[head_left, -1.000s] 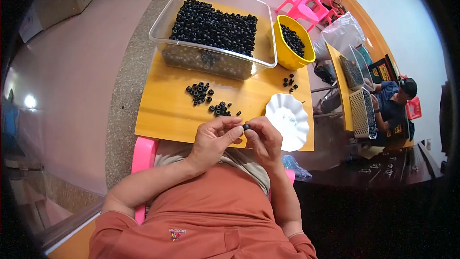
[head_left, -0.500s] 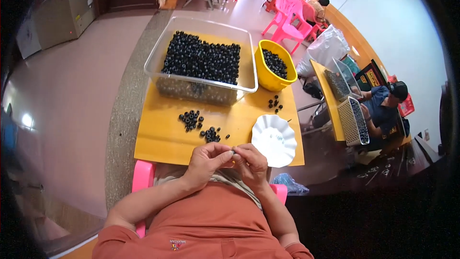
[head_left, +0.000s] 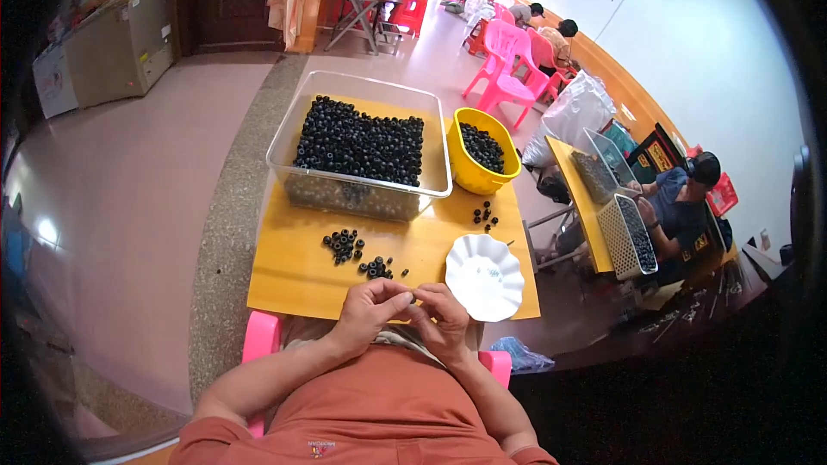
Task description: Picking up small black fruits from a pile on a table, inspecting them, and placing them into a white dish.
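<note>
Over the near edge of the table, my left hand (head_left: 366,316) and my right hand (head_left: 442,319) meet with thumbs and fingertips pinched together. Between them is a small dark piece (head_left: 412,300), mostly covered by the fingers; it looks like one of the black ring-shaped parts. Two small piles of these black parts lie just beyond my hands, a left pile (head_left: 344,245) and a nearer pile (head_left: 376,268). Close to my right hand stands a white scalloped dish (head_left: 461,291) with tiny pale bits in it.
A clear plastic box (head_left: 362,192) full of black parts stands at the back of the yellow table (head_left: 284,280). Right of it is a yellow tub (head_left: 474,176) of the same parts, with several loose parts (head_left: 485,215) before it. A person (head_left: 680,207) sits at another table, right.
The view has tipped upward, so the table and its things sit lower in the picture. Both hands keep their pinch at the small piece, with the fingers slightly shifted.
</note>
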{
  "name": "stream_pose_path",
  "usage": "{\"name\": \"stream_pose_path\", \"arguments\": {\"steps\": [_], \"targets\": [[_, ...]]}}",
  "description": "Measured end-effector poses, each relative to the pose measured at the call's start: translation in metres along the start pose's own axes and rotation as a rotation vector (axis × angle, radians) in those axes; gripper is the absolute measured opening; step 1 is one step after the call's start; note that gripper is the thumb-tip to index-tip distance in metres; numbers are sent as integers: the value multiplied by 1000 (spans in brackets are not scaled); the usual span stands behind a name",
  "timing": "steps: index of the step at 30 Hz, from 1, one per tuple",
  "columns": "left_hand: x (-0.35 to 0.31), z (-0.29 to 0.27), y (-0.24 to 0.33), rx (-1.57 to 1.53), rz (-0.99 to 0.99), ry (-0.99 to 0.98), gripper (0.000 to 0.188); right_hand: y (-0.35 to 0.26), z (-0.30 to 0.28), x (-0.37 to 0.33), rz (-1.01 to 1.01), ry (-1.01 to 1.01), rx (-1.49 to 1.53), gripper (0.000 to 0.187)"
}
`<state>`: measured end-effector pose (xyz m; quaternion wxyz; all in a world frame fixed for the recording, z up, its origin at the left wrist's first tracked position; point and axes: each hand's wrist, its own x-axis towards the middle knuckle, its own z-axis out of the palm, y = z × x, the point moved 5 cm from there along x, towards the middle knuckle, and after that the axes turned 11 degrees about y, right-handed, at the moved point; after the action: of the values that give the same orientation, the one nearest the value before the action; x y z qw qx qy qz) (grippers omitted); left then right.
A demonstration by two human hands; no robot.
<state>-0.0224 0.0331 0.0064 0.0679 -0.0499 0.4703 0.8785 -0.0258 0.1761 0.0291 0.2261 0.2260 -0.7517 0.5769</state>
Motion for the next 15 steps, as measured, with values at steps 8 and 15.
{"name": "stream_pose_path", "arguments": {"steps": [8, 15], "targets": [[0, -1, 0, 9, -75, -3, 19, 0, -3, -3, -78, 42, -25, 28], [5, -8, -9, -10, -130, 28, 16, -8, -1, -2, -196, 50, -84, 29]]}}
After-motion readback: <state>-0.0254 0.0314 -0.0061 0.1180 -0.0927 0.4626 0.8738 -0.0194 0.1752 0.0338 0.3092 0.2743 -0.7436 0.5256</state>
